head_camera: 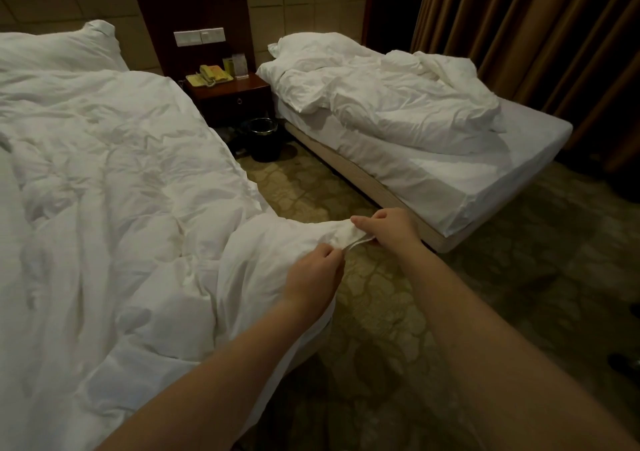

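Note:
A crumpled white duvet (114,180) covers the near bed on the left. One corner of the duvet (341,235) is pulled out over the carpet past the bed's edge. My left hand (313,275) pinches that corner from below. My right hand (389,227) pinches the same corner from the right, and a thin fold of cloth stretches between the two hands. A white pillow (69,46) lies at the head of this bed.
A second bed (485,173) with a bunched white duvet (398,97) stands to the right, across a strip of patterned carpet (311,187). Between the beds are a dark nightstand (239,97) with a telephone (211,74) and a black waste bin (265,140). Brown curtains (540,34) hang at the back right.

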The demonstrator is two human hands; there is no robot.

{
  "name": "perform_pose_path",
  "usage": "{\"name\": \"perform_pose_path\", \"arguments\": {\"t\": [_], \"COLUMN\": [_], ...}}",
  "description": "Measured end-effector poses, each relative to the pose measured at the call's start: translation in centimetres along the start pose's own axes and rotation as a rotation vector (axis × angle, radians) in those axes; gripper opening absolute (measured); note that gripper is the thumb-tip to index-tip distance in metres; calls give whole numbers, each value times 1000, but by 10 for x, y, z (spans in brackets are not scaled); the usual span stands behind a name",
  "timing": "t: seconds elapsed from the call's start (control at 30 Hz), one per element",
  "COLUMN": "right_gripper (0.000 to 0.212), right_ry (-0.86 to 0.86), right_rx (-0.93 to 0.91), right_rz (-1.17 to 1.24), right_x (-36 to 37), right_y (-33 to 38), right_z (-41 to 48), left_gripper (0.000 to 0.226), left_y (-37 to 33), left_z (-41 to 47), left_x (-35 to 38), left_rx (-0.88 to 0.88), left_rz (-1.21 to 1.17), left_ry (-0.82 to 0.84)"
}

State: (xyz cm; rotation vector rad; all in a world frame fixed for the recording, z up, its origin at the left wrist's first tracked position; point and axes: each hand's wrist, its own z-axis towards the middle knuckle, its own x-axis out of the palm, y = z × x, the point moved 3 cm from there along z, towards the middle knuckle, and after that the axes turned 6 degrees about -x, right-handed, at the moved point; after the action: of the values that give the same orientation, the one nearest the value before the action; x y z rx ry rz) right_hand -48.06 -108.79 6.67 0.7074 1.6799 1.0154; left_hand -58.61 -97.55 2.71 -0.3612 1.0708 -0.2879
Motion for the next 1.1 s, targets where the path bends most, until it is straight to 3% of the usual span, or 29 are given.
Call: {"name": "perform_pose_path", "arguments": {"t": [0.4,0.5,0.57,0.7,0.83,0.97,1.07,1.1], "right_gripper": [28,11,35,59,49,29,27,26], "right_ry": [-5,-77,8,339,252,85,46,33], "right_rx": [-14,54,221,371,360,435,294,263], "right_rz": [117,487,725,407,157,254,314,364], "right_x": [-5,4,18,48,68,78,80,80], "right_y": [3,-2,-10,-10,5,15,23,28], "right_z": [-2,-7,-16,-45,-41,-34,-30,-29], "left_gripper": [11,13,17,14,10,16,4,10], "left_y": [-3,-3,-1,6,10,18,15,15], "left_z": [8,15,18,17,7,5,3,1], "left_x": [-1,-7,-10,-12,-13,-18,-25,-27], "left_rx": [-64,-134,-201,-321,-404,-441,-245,-184], "left_rz": [-51,-68,-80,-174,-364,-353,-263,-229], "left_ry": [26,43,54,66,39,19,-113,-146]}}
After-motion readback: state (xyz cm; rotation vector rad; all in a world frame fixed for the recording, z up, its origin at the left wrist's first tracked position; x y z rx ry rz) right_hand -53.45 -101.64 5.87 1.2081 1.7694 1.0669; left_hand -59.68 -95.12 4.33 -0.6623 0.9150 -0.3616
